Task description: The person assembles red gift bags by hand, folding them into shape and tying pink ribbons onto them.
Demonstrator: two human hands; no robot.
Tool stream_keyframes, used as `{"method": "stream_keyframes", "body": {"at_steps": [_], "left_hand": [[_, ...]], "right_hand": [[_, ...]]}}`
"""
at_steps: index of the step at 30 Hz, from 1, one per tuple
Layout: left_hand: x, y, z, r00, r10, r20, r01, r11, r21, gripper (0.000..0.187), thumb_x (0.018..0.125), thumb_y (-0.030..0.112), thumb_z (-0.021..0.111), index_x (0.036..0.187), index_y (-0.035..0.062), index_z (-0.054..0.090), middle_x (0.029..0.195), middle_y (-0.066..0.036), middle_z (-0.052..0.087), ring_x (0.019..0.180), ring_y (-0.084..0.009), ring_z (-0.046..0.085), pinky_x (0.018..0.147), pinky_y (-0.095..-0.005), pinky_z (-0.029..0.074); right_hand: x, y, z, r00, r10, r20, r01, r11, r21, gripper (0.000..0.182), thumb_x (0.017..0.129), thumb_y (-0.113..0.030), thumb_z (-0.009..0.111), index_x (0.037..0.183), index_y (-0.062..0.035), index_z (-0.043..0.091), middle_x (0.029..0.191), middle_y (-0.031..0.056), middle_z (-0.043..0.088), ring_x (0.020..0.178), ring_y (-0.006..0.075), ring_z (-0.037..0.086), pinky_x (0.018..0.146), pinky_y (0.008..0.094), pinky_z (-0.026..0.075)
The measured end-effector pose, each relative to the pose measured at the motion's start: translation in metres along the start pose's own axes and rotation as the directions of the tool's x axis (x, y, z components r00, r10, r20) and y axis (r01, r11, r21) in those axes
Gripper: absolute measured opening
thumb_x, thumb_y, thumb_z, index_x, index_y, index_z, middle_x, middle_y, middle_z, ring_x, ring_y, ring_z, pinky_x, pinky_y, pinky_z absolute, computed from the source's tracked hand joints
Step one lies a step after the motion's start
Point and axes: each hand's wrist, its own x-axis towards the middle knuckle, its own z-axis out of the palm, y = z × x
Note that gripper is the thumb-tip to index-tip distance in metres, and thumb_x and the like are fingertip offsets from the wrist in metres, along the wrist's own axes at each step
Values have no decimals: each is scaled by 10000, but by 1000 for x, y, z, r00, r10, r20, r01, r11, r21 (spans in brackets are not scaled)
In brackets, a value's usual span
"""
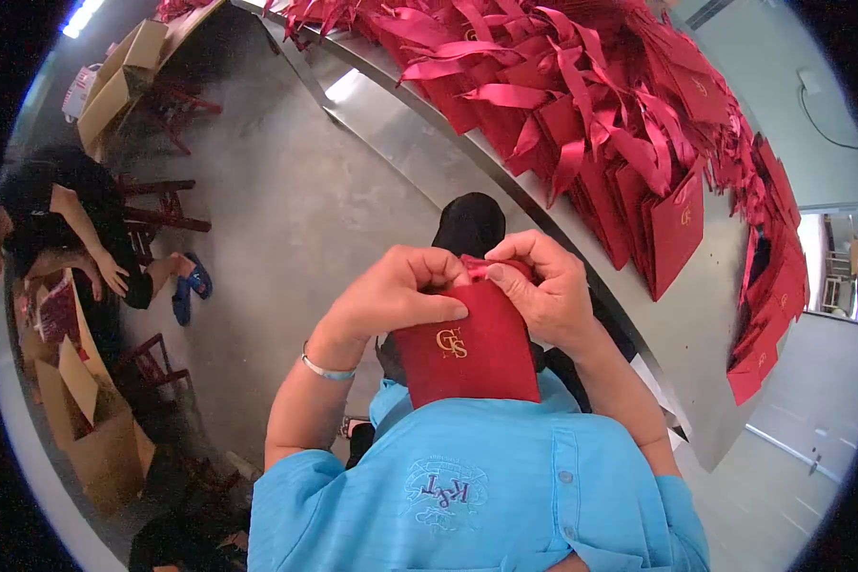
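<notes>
Blue shirt [486, 477]: nearest, embroidered on the chest.
Red pouch [472, 367]: gold lettering, held at centre, just in front of the shirt.
Left hand [396, 291]: thumb and fingers closed on the pouch's upper left part.
Right hand [551, 291]: thumb and forefinger pinching the red ribbon [478, 271] at the pouch's far edge.
Metal table [691, 367]: right, beyond the hands.
Pouch pile [679, 234]: heaped on the table, ribbons loose, far right.
Cardboard box [114, 458]: left, open.
Person in black [76, 205]: far left, beside boxes.
</notes>
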Motion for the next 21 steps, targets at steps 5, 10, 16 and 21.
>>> {"method": "stream_keyframes", "body": {"at_steps": [5,10,16,21], "left_hand": [[-17,20,13,834,552,9,-319,468,824,174,669,-8,707,801,55,615,791,-50,660,719,-199,639,659,-320,502],[-22,9,25,671,736,94,-301,154,941,169,637,29,670,789,70,609,830,-78,659,740,-240,638,643,-368,482],[-14,-19,36,614,783,95,-258,85,963,158,644,42,646,794,73,609,904,-80,665,779,-232,633,646,-357,465],[-12,-37,36,586,799,134,-335,88,938,178,683,110,626,851,52,614,971,-91,655,839,-219,613,720,-360,475]], "right_hand": [[2,-12,-4,932,-313,-180,335,936,108,127,920,-12,557,1043,-7,523,1073,152,599,958,154,599,809,255,476],[-8,-19,-11,913,-353,-204,333,934,-125,212,886,-31,613,1066,-21,500,1056,130,575,917,140,566,783,276,489],[-2,-48,-3,996,-51,-76,10,883,-470,326,654,-53,745,948,-10,609,926,114,600,723,229,592,660,308,479],[2,-50,-5,998,59,-11,-55,834,-548,192,662,-55,735,810,7,629,802,117,617,690,251,615,611,325,485]]}}
